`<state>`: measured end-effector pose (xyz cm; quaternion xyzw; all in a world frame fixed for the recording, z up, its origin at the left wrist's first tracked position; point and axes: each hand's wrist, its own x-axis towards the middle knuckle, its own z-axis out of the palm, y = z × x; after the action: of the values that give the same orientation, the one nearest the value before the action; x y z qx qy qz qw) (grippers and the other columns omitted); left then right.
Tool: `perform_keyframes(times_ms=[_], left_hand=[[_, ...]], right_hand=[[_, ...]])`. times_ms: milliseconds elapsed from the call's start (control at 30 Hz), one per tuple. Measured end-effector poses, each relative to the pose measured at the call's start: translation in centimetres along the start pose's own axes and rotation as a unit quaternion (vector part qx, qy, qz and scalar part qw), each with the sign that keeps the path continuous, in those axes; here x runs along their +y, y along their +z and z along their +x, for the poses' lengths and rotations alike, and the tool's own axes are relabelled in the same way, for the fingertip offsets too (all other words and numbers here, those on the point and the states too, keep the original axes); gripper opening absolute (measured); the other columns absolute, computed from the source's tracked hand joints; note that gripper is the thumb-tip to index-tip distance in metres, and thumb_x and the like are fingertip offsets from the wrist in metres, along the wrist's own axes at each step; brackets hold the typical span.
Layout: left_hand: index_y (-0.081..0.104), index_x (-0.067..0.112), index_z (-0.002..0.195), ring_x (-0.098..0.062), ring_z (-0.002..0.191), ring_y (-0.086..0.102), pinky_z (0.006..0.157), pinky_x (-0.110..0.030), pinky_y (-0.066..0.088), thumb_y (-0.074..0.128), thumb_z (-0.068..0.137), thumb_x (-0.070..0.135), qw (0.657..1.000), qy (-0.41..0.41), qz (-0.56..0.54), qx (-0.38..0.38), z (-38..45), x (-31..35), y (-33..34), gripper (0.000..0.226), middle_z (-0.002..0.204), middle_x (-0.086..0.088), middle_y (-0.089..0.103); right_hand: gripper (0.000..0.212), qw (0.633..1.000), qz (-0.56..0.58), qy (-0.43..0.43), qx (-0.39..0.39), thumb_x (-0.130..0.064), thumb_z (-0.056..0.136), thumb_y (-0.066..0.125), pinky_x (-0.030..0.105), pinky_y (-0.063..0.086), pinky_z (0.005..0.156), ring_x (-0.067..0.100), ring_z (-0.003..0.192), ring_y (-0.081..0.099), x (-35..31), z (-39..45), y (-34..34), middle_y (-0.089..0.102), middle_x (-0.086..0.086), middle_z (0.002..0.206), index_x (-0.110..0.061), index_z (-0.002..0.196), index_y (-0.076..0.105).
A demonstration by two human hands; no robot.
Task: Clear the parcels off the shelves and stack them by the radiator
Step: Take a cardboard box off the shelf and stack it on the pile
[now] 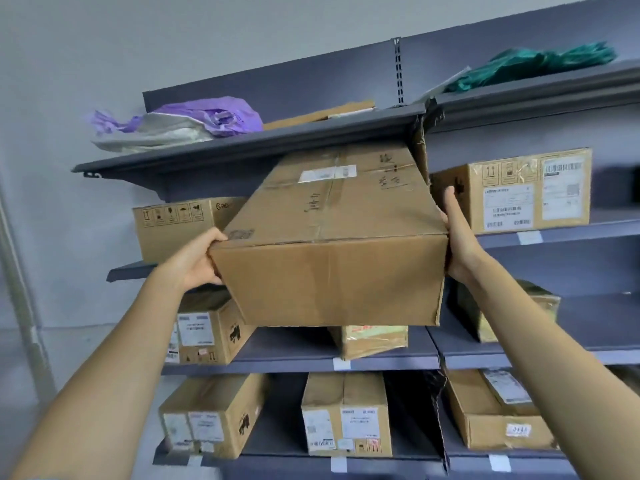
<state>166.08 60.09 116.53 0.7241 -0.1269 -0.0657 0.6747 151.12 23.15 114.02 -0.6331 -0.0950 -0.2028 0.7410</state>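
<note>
A large brown cardboard parcel [332,244] with handwriting and a white label on top hangs partly out of the second shelf, its front end towards me, its back end under the top shelf [242,147]. My left hand [197,258] grips its front left corner, thumb on top. My right hand [457,233] presses flat against its right side, fingers pointing up along the box. Other cardboard parcels stay on the shelves: one behind at the left [169,223], one at the right [530,192].
Grey metal shelving [381,355] fills the view. Lower shelves hold several more boxes [346,414]. The top shelf carries purple wrapping [211,117], a flat cardboard piece and green cloth [540,64]. A pale wall and a vertical pipe stand at the left.
</note>
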Motion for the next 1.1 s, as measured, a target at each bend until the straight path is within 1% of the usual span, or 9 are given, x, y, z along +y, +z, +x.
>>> perform_keyframes(times_ms=[167, 267, 333, 433, 533, 667, 867, 1033, 1100], left_hand=[[0.059, 0.026, 0.118, -0.027, 0.112, 0.058, 0.090, -0.045, 0.048, 0.061, 0.071, 0.057, 0.987, -0.097, 0.052, -0.115, -4.3, -5.0, -1.4, 0.056, 0.119, -0.008, 0.065], [0.052, 0.019, 0.128, -0.028, 0.109, 0.060, 0.088, -0.046, 0.049, 0.075, 0.063, 0.042, 0.982, -0.153, 0.039, -0.106, -7.9, -9.5, 0.4, 0.073, 0.118, -0.012, 0.065], [0.039, 0.020, 0.138, -0.028, 0.105, 0.061, 0.081, -0.043, 0.051, 0.078, 0.069, 0.023, 0.990, -0.129, 0.012, -0.051, -10.4, -13.7, 2.0, 0.079, 0.119, -0.012, 0.064], [0.041, 0.025, 0.137, -0.030, 0.108, 0.059, 0.094, -0.047, 0.047, 0.074, 0.073, 0.008, 0.993, -0.106, -0.030, -0.032, -14.7, -19.7, 4.0, 0.074, 0.117, -0.010, 0.064], [0.048, 0.023, 0.131, -0.027, 0.110, 0.057, 0.097, -0.044, 0.044, 0.072, 0.075, 0.007, 0.991, -0.113, -0.066, -0.020, -18.4, -23.3, 5.6, 0.063, 0.116, -0.008, 0.064], [0.048, 0.003, 0.127, -0.028, 0.100, 0.059, 0.071, -0.034, 0.051, 0.061, 0.085, 0.004, 0.985, -0.125, -0.117, -0.026, -22.2, -25.8, 9.6, 0.044, 0.126, -0.018, 0.057], [0.055, 0.033, 0.116, -0.012, 0.091, 0.068, 0.078, -0.030, 0.049, 0.059, 0.083, -0.003, 0.980, -0.045, -0.152, -0.118, -24.1, -24.3, 21.2, 0.049, 0.099, 0.008, 0.074], [0.053, 0.033, 0.118, -0.016, 0.095, 0.065, 0.075, -0.031, 0.050, 0.065, 0.079, 0.001, 0.958, -0.056, -0.172, -0.224, -25.9, -21.1, 38.4, 0.051, 0.105, 0.003, 0.070], [0.053, 0.030, 0.118, -0.016, 0.090, 0.066, 0.071, -0.031, 0.052, 0.066, 0.080, 0.003, 0.946, -0.072, -0.170, -0.267, -27.5, -19.9, 46.5, 0.048, 0.103, 0.002, 0.070]], right_hand=[[0.060, 0.997, -0.044, 0.058, 0.020, -0.081, 0.077, 0.031, 0.023, 0.055, 0.068, 0.012, 0.099, 0.069, 2.6, -8.2, 0.3, 0.070, -0.009, 0.112, -0.044, 0.109, 0.066], [0.070, 0.987, -0.109, 0.109, 0.044, -0.072, 0.070, 0.055, 0.029, 0.049, 0.085, 0.013, 0.117, 0.055, 6.0, -13.2, 1.1, 0.055, -0.013, 0.129, -0.047, 0.134, 0.040], [0.076, 0.987, -0.110, 0.095, 0.074, -0.046, 0.074, 0.071, 0.025, 0.052, 0.078, 0.011, 0.109, 0.059, 8.5, -16.9, 1.3, 0.057, -0.007, 0.128, -0.045, 0.139, 0.032], [0.084, 0.981, -0.129, 0.085, 0.115, -0.025, 0.075, 0.076, 0.029, 0.053, 0.079, 0.013, 0.106, 0.061, 10.5, -22.1, 0.2, 0.059, -0.006, 0.125, -0.044, 0.141, 0.028], [0.086, 0.976, -0.163, 0.086, 0.119, -0.028, 0.074, 0.077, 0.043, 0.049, 0.095, 0.019, 0.114, 0.056, 9.5, -25.1, -1.3, 0.054, -0.009, 0.128, -0.052, 0.138, 0.025], [0.085, 0.972, -0.197, 0.061, 0.112, -0.025, 0.073, 0.078, 0.032, 0.051, 0.090, 0.010, 0.111, 0.058, 6.6, -28.3, -4.1, 0.056, -0.014, 0.126, -0.050, 0.139, 0.029], [0.085, 0.958, -0.233, 0.033, 0.166, -0.019, 0.076, 0.076, 0.005, 0.050, 0.064, -0.015, 0.089, 0.060, -0.1, -33.8, -13.2, 0.054, -0.025, 0.116, -0.045, 0.141, 0.028], [0.085, 0.925, -0.257, 0.024, 0.278, -0.018, 0.077, 0.075, 0.026, 0.053, 0.084, 0.005, 0.105, 0.060, -7.6, -44.1, -25.0, 0.056, -0.012, 0.124, -0.045, 0.142, 0.026], [0.084, 0.909, -0.255, 0.019, 0.330, -0.016, 0.077, 0.075, 0.023, 0.055, 0.079, 0.005, 0.102, 0.064, -10.4, -49.5, -29.5, 0.059, -0.012, 0.123, -0.046, 0.140, 0.027]])
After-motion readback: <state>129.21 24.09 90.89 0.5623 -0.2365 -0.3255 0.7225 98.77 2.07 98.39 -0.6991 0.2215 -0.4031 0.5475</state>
